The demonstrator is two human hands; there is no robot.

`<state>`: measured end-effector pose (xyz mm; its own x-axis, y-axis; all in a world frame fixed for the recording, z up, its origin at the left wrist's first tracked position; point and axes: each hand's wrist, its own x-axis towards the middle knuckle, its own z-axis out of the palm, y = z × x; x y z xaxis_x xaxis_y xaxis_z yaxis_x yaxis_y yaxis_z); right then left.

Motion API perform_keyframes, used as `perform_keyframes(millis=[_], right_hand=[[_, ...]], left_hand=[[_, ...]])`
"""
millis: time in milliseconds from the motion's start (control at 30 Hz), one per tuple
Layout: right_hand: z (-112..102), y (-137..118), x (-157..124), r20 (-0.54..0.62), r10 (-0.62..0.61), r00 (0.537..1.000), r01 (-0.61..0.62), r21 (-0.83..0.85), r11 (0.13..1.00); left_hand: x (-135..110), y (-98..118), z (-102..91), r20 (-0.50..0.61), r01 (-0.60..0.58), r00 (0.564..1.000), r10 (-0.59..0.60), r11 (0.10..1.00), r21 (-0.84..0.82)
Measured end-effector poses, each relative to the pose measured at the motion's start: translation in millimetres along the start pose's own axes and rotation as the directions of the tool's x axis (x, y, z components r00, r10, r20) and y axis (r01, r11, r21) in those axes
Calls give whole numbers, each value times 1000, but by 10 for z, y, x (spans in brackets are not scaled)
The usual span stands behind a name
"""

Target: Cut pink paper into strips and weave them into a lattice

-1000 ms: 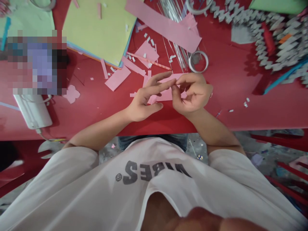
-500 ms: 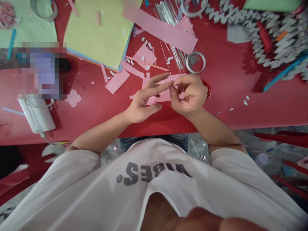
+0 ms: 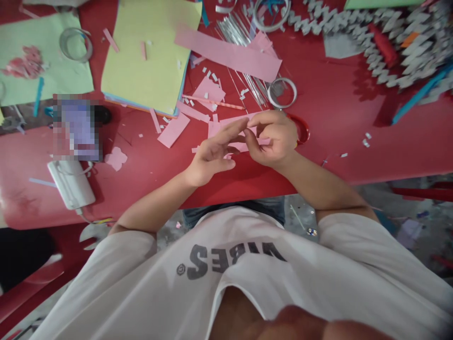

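Over the front of the red table, my left hand (image 3: pixel 213 155) has its fingers stretched out and its thumb apart. Its index fingertip meets the fingertips of my right hand (image 3: pixel 274 138). The right thumb and index finger are curled into a pinch there; whatever lies between them is too small to make out. Beneath both hands is pink paper (image 3: pixel 217 127), partly covered by them. Beside the right hand sits a red ring-shaped object (image 3: pixel 303 130), perhaps a tape roll, half hidden. A pink striped stick (image 3: pixel 215 102) lies just beyond the fingers.
Several sheets topped by yellow paper (image 3: pixel 148 61) lie at the back left. Silver wires (image 3: pixel 235 34), a long pink strip (image 3: pixel 230 54) and a tape roll (image 3: pixel 293 100) are behind the hands. A white power bank (image 3: pixel 72 185) is at left, grey folded-paper chains (image 3: pixel 384 61) at right.
The view has shifted, showing more of the table's left side. The left fingers have drawn closer together, and both hands still meet at the fingertips.
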<state>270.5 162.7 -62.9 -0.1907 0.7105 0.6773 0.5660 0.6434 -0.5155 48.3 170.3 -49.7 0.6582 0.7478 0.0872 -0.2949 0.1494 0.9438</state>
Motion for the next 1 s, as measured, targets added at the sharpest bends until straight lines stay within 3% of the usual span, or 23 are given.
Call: perform_keyframes(millis=[100, 233, 367, 467, 733, 900, 967, 1000], right_hand=[[-11, 96, 6, 95, -62, 994, 72, -108, 992], [-28, 169, 55, 154, -188, 970, 205, -104, 973], [-30, 229, 49, 270, -149, 951, 189, -129, 973], [-21, 284, 12, 293, -132, 947, 187, -168, 968], [-21, 248, 57, 175, -276, 945, 305, -171, 937], [-5, 213, 105, -38, -427, 904, 418, -138, 898], [-7, 233, 65, -30, -364, 931, 358, -110, 927], [-13, 244, 37, 17, -277, 961, 277, -107, 955]], left_hand=[[6, 59, -5, -5, 89, 996, -90, 986, -140], [22, 174, -78, 73, 192, 981, -180, 957, -216], [33, 222, -130, 120, 228, 971, -206, 947, -224], [28, 234, -132, 124, 224, 972, -201, 949, -220], [21, 267, -110, 141, 219, 972, -190, 946, -239], [28, 286, -100, 134, 211, 974, -184, 952, -224], [29, 305, -96, 139, 207, 974, -179, 953, -222], [30, 316, -94, 144, 205, 974, -176, 954, -221]])
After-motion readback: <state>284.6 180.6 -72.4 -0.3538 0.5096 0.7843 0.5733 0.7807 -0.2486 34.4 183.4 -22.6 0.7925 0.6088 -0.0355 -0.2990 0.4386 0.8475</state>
